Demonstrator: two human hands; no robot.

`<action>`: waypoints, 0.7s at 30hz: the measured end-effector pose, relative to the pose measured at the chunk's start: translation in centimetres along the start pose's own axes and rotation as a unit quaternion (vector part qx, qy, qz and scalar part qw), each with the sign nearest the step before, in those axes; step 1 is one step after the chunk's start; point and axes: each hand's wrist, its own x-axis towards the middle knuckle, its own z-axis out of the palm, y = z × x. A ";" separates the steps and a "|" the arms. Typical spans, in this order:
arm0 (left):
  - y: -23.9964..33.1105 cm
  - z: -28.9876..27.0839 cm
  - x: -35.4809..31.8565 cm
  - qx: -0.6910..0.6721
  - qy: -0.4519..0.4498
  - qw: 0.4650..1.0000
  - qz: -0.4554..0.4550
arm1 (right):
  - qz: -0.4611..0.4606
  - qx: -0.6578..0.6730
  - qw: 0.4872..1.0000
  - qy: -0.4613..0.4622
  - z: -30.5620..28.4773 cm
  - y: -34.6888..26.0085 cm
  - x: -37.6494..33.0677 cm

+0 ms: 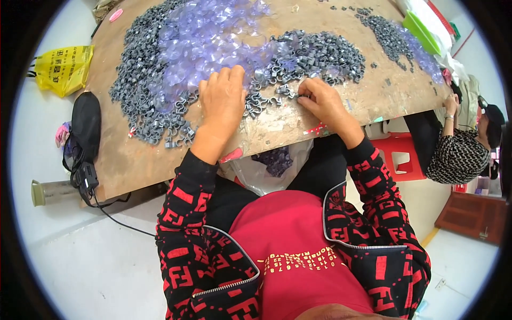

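Note:
My left hand [221, 98] is at the near edge of a pile of clear purple plastic pieces [200, 45]. Its fingers curl down and their tips are hidden, so whatever they hold does not show. To the right, my right hand [326, 104] pinches a small dark grey plastic clip [304, 96] just above the table's near side. Loose grey C-shaped clips [257, 105] lie between the two hands. A larger heap of the same grey clips [325, 53] sits beyond my right hand, and more grey clips [140, 80] spread along the left.
The worn wooden table [277, 130] ends close to my body. Beneath its edge, an open plastic bag [296, 160] holds purple pieces. A yellow bag [65, 68] and black pouch [85, 125] are at left. Another person [461, 152] sits at right, near a red stool [397, 154].

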 end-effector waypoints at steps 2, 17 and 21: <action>-0.2 -0.1 0.0 0.012 0.000 1.000 0.003 | -0.005 0.016 1.000 0.001 0.0 0.0 0.0; 4.1 -3.8 -4.3 -0.791 -0.127 0.534 -0.269 | 0.136 0.604 0.785 0.012 -1.3 -5.8 -1.8; 5.3 -4.0 -4.6 -0.826 -0.133 0.481 -0.262 | 0.107 0.552 0.827 0.009 -1.5 -6.9 -2.7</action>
